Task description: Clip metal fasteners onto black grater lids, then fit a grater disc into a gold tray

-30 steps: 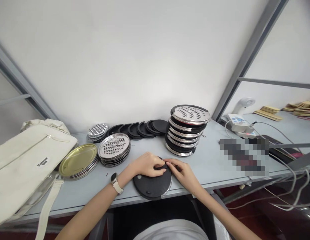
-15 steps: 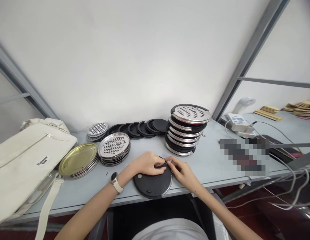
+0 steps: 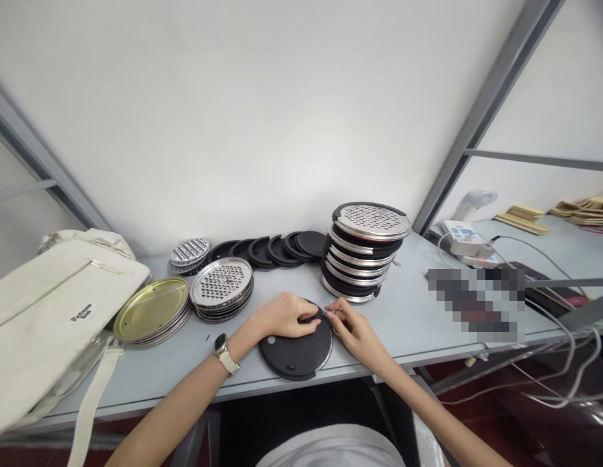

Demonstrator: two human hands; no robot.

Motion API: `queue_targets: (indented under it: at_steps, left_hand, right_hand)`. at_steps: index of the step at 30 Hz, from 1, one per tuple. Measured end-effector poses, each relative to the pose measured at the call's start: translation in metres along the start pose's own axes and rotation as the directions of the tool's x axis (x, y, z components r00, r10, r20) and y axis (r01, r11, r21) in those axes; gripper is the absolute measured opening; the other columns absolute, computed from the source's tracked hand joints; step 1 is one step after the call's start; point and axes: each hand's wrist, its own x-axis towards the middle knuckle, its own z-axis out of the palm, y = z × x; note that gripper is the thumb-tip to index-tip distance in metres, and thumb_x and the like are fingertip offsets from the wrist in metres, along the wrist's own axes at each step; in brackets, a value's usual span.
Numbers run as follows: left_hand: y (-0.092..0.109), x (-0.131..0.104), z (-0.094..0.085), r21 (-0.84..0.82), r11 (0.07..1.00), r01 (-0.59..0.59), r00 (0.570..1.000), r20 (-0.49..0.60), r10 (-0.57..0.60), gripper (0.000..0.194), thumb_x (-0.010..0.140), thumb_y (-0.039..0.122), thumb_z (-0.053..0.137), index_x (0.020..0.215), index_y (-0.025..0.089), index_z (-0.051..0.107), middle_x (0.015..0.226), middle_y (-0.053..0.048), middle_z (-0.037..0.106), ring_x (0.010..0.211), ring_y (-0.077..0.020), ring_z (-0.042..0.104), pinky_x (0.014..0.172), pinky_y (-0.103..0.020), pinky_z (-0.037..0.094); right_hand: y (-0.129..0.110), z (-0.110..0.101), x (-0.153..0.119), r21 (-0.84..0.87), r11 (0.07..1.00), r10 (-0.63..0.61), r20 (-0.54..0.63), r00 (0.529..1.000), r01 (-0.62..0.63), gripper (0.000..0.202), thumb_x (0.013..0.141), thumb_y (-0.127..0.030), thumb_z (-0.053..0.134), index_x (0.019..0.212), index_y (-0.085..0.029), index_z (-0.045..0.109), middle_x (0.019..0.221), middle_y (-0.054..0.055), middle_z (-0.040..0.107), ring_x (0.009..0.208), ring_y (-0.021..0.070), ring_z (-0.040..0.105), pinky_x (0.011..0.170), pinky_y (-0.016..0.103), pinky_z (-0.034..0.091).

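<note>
black disc (image 3: 301,355) lying at a grey table's (image 3: 408,321) near edge
left hand (image 3: 284,315) grips its far side; right hand (image 3: 348,324) pinches a small, unclear piece (image 3: 325,312) at the rim.

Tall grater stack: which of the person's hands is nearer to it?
Right. The right hand is just in front of the tall grater stack, on the person's side; the left hand is farther off, to its front left.
</note>
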Motion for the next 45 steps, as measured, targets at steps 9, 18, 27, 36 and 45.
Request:
queue_targets:
  at_steps: [9, 18, 27, 36, 45]
  left_hand:
    - [0.0014, 0.0003, 0.0058, -0.015, 1.0, -0.022, 1.0, 0.006, 0.022, 0.031, 0.085, 0.03, 0.055, 0.059, 0.017, 0.044, 0.054, 0.005, 0.046, 0.048, -0.0072, 0.034, 0.051, -0.025, 0.025]
    - [0.0014, 0.001, 0.0069, -0.052, 0.998, 0.029, 1.0, -0.008, -0.029, 0.032, 0.082, 0.03, 0.057, 0.059, 0.016, 0.039, 0.053, 0.006, 0.044, 0.047, -0.006, 0.034, 0.051, -0.024, 0.025]
    - [0.0025, 0.0013, 0.0072, -0.065, 0.997, 0.045, 0.999, -0.011, -0.046, 0.03, 0.08, 0.029, 0.058, 0.058, 0.016, 0.041, 0.053, 0.006, 0.046, 0.048, -0.0061, 0.035, 0.051, -0.023, 0.026]
    - [0.0026, 0.0016, 0.0087, -0.036, 0.997, 0.072, 0.997, -0.021, -0.072, 0.029, 0.077, 0.031, 0.061, 0.06, 0.017, 0.042, 0.054, 0.006, 0.049, 0.048, -0.0062, 0.036, 0.051, -0.023, 0.023]
    - [0.0034, 0.0032, 0.0065, 0.028, 0.997, 0.073, 0.997, -0.014, -0.073, 0.027, 0.077, 0.033, 0.061, 0.061, 0.017, 0.048, 0.053, 0.006, 0.05, 0.047, -0.0074, 0.035, 0.05, -0.025, 0.02]
  right_hand:
    - [0.0004, -0.0015, 0.002, 0.009, 1.0, 0.014, 0.032, 0.999, -0.014, 0.027, 0.096, -0.041, 0.042, 0.092, -0.018, 0.056, 0.062, -0.004, 0.039, 0.058, 0.0118, 0.036, 0.055, 0.024, 0.03]
    - [0.0028, -0.0015, 0.0018, -0.004, 1.0, 0.009, 0.013, 1.0, -0.009, 0.024, 0.095, -0.038, 0.044, 0.088, -0.018, 0.054, 0.06, -0.005, 0.037, 0.056, 0.011, 0.035, 0.054, 0.023, 0.03]
    - [-0.0004, 0.0003, -0.0005, -0.006, 1.0, 0.022, 0.012, 1.0, -0.022, 0.015, 0.094, -0.033, 0.045, 0.09, -0.019, 0.049, 0.059, -0.007, 0.036, 0.056, 0.0109, 0.034, 0.055, 0.023, 0.031]
    - [-0.0006, 0.0014, -0.0011, 0.008, 0.999, 0.051, -0.014, 0.999, -0.051, 0.013, 0.09, -0.032, 0.048, 0.087, -0.019, 0.048, 0.058, -0.008, 0.03, 0.055, 0.0102, 0.031, 0.055, 0.022, 0.03]
    - [0.0008, 0.0012, -0.0022, 0.034, 0.997, 0.074, -0.034, 0.997, -0.073, 0.013, 0.088, -0.03, 0.05, 0.085, -0.018, 0.05, 0.059, -0.008, 0.029, 0.056, 0.0102, 0.031, 0.054, 0.022, 0.028]
